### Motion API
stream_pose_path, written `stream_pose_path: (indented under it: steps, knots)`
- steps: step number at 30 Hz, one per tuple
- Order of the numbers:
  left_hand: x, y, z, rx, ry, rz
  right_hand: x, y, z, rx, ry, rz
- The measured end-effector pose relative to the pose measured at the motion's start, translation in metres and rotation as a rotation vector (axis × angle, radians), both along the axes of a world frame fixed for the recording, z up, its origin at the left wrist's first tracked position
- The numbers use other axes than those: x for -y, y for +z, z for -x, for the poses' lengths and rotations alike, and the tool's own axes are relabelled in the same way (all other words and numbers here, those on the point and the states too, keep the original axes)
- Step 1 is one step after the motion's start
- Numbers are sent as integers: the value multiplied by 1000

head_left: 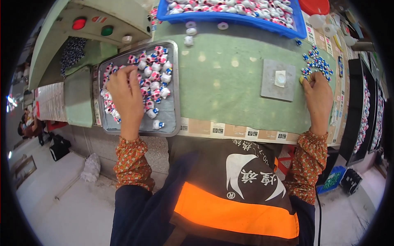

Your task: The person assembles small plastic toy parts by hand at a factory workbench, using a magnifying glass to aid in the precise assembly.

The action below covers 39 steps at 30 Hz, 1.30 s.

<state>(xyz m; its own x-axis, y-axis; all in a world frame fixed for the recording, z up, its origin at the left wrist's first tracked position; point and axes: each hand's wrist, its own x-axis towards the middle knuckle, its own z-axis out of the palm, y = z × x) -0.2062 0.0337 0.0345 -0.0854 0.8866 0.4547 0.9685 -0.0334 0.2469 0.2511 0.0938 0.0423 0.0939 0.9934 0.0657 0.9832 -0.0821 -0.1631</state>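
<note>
My left hand (125, 93) is over a metal tray (177, 82) on the left of the bench. Its fingers bend together, and what they may hold is hidden. Small white figurine parts with pink and blue (155, 85) lie scattered in the tray, around and under that hand. On the right, my right hand (319, 98) reaches the near edge of a pile of tiny blue-and-white pieces (318, 61). Thumb and fingers are drawn together, with something yellow at the thumb tip. Whatever they pinch is too small to make out.
A grey square plate (269, 88) with a round pale piece lies left of my right hand. Behind stands a blue bin (230, 17) full of figurine parts. A machine with red and green buttons (79, 23) is at the left; black trays (361, 106) stand far right.
</note>
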Motion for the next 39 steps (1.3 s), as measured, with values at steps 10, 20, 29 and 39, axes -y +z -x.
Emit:
stream_pose_path:
  steps: [10, 20, 29, 39]
  knots:
    - [-82, 14, -69, -142, -181, 143, 5, -5, 8, 179, 161, -123]
    - [-82, 1, -87, -89, -244, 285, 49, 0, 6, -49, 262, -85]
    - [-41, 22, -119, 1099, -525, 692, 41, -4, 4, -116, 179, -47]
    - [-1, 26, -137, 1683, -408, 1042, 39, -1, 0, -121, 305, -63]
